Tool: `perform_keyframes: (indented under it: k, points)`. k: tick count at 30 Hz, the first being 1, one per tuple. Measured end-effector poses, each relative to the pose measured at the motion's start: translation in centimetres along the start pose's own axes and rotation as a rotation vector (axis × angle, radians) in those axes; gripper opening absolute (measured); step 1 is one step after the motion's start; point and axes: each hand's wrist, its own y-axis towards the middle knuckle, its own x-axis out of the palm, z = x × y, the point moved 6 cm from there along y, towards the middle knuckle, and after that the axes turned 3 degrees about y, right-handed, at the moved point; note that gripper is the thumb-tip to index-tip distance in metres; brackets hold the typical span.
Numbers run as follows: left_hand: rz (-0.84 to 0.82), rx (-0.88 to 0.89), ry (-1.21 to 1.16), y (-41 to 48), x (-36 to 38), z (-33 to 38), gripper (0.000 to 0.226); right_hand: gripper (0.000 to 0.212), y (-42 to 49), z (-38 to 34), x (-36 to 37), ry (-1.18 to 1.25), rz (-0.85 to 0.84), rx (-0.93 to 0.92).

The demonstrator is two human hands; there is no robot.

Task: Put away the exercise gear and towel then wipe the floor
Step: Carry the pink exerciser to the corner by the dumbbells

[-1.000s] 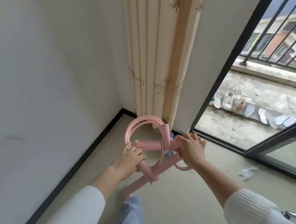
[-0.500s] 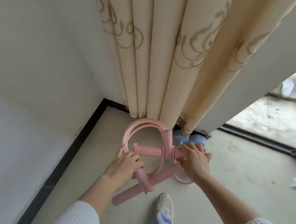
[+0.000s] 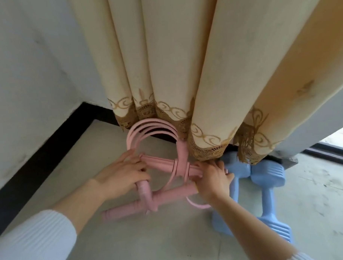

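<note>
Floor corner by the curtain: the pink pedal puller point(image 3: 179, 168) is low over the floor point(image 3: 151, 245) where the black skirting point(image 3: 41, 159) turns, its looped tubes point(image 3: 147, 126) touching the hem of the curtain point(image 3: 164, 62).
Puller's lie: the upper bar point(image 3: 160, 164) spans between both hands; the lower bar point(image 3: 126, 208) looks to be resting on the floor, slanting toward the near left.
Grip, left: the left hand point(image 3: 121, 176) has its fingers curled over the left end of the upper bar and the strap beside it.
Grip, right: the right hand point(image 3: 211, 179) is wrapped round the right end of the same bar, knuckles just under the hem.
Neighbours: two blue dumbbells point(image 3: 266, 202) lie just right of the puller, one partly under the curtain.
Step in hand: by my judgement, setting the puller down beside the dumbbells.
Doing it well: lower the upper bar flat instead of dropping it. Keep the tubes gathered so the loop does not spring outward. Tuck the puller toward the skirting without knocking a dumbbell into a roll. Release both ends together, and avoid trapping the hem underneath.
Left to do: towel and floor wiping; neither is in view.
</note>
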Motion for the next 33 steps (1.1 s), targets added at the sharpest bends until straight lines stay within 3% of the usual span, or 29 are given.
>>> perform_keyframes:
  k: [10,14,19,27,33]
  points:
    - [-0.071,-0.233,-0.017,3.7,4.0,0.7,0.044,0.034,2.3,2.6,2.8,0.089,-0.075,0.115]
    - [-0.072,-0.424,-0.211,2.9,5.1,1.4,0.056,0.025,2.5,3.4,4.4,0.217,-0.209,0.122]
    - [-0.037,-0.519,-0.417,2.5,5.8,1.4,0.070,0.019,1.6,2.8,4.0,0.530,-0.174,0.136]
    - [0.021,-0.531,-0.558,0.0,3.5,2.6,0.055,0.045,-0.5,0.6,2.6,0.158,-0.124,0.012]
    - [0.041,-0.581,-0.647,-4.1,-5.8,5.8,0.047,0.062,-7.0,-1.6,-3.6,0.175,-0.328,0.026]
